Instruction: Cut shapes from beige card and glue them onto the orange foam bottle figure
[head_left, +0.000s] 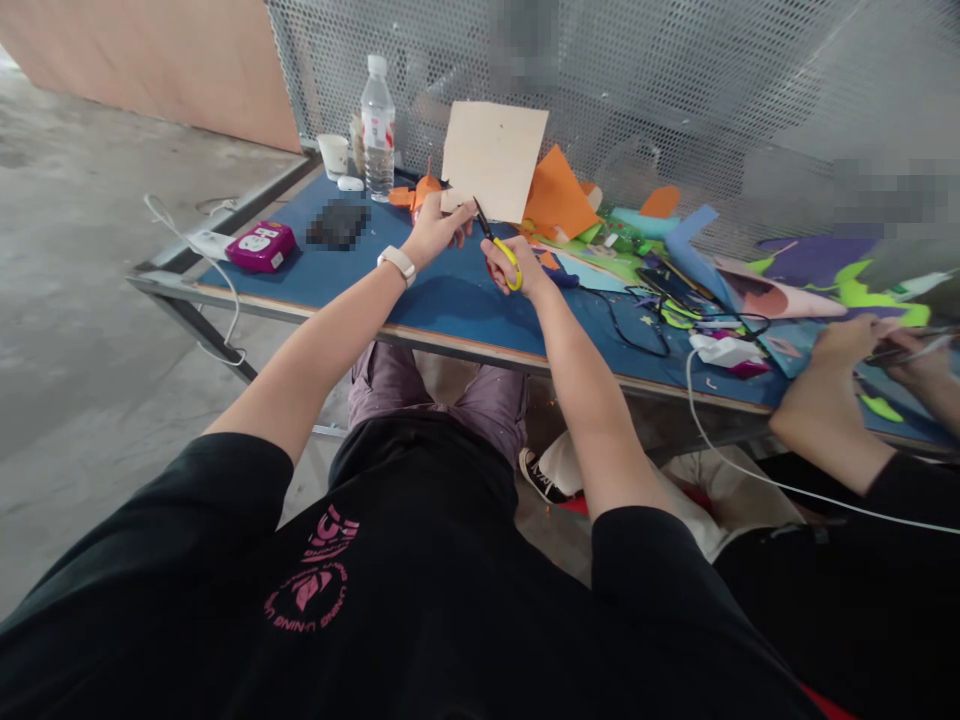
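My left hand (439,228) pinches the lower left corner of a beige sheet of card (495,158) that stands up from the blue table (450,295). A white watch sits on that wrist. My right hand (514,268) is closed round yellow-handled scissors (499,245), whose dark blades point up at the card's bottom edge. Both hands hover just above the tabletop.
A water bottle (378,128), a paper cup (334,155) and a magenta box (261,246) stand at the left. Orange, green and purple foam scraps (559,195) litter the right, with black and white cables. Another person's hands (862,365) work at the far right. Perforated metal mesh backs the table.
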